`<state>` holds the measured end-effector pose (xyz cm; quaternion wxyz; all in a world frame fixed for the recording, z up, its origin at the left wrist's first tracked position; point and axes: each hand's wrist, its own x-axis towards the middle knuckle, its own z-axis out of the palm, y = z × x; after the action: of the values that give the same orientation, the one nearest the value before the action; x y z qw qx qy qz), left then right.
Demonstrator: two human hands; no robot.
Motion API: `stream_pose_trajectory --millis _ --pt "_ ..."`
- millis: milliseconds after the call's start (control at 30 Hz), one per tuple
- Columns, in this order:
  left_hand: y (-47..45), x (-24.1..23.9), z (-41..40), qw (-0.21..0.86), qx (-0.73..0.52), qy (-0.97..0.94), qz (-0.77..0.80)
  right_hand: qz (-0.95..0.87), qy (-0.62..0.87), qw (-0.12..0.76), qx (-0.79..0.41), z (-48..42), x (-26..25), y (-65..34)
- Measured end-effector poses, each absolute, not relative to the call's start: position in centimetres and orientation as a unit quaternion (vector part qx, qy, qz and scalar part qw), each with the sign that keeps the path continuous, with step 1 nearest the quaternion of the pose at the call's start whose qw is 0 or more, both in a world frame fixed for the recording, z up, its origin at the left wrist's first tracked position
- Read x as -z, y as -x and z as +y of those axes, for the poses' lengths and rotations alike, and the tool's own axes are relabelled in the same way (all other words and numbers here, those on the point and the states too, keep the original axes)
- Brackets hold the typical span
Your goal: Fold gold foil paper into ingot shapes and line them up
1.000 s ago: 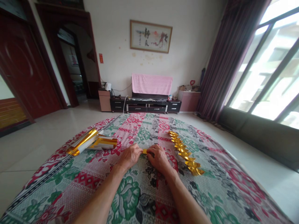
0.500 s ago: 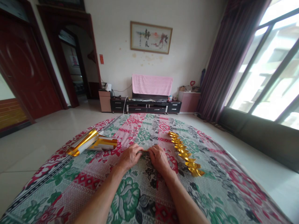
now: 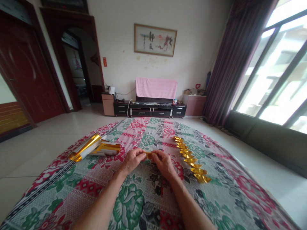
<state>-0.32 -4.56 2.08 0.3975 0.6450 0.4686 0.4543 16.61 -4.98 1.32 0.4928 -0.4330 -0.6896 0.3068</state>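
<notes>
A small strip of folded gold foil paper (image 3: pixel 149 155) is stretched between my two hands, just above the flowered cloth (image 3: pixel 130 203). My left hand (image 3: pixel 133 160) pinches one end between thumb and fingers. The other end is pinched by my right hand (image 3: pixel 164 162), and part of the paper is hidden behind the fingers. To the right, a row of folded gold paper ingots (image 3: pixel 189 159) runs away from me, each close against the one behind. Curled gold-and-white foil sheets (image 3: pixel 105 147) lie on the cloth to the left of my left hand.
The cloth covers a round surface. Beyond it stands a low black cabinet (image 3: pixel 151 111) with a pink towel (image 3: pixel 156 88) draped over a dark screen. Tall windows (image 3: pixel 275 73) and a purple curtain (image 3: pixel 236 60) are on the right, a dark red door (image 3: pixel 28 64) on the left.
Both hands have turned the paper slightly, so more of its gold face shows between my fingers. The ingot row and the curled sheets stay where they were.
</notes>
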Motion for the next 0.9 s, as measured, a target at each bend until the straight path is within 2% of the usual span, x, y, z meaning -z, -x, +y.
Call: stream_pose_trajectory --millis 533,800,900 --pt "0.5 -1.3 -4.1 0.429 -0.471 -0.625 0.452 -0.670 0.440 0.483 -0.352 -5.1 -1.4 -16.6" --pt "-0.8 -3.0 -5.4 0.500 -0.471 -0.605 0.403 -0.578 0.415 0.547 -0.441 -4.7 -1.6 -15.7" --pt "-1.0 -2.8 -5.3 0.482 -0.484 -0.596 0.422 -0.602 0.420 0.535 -0.417 -4.7 -1.6 -15.6"
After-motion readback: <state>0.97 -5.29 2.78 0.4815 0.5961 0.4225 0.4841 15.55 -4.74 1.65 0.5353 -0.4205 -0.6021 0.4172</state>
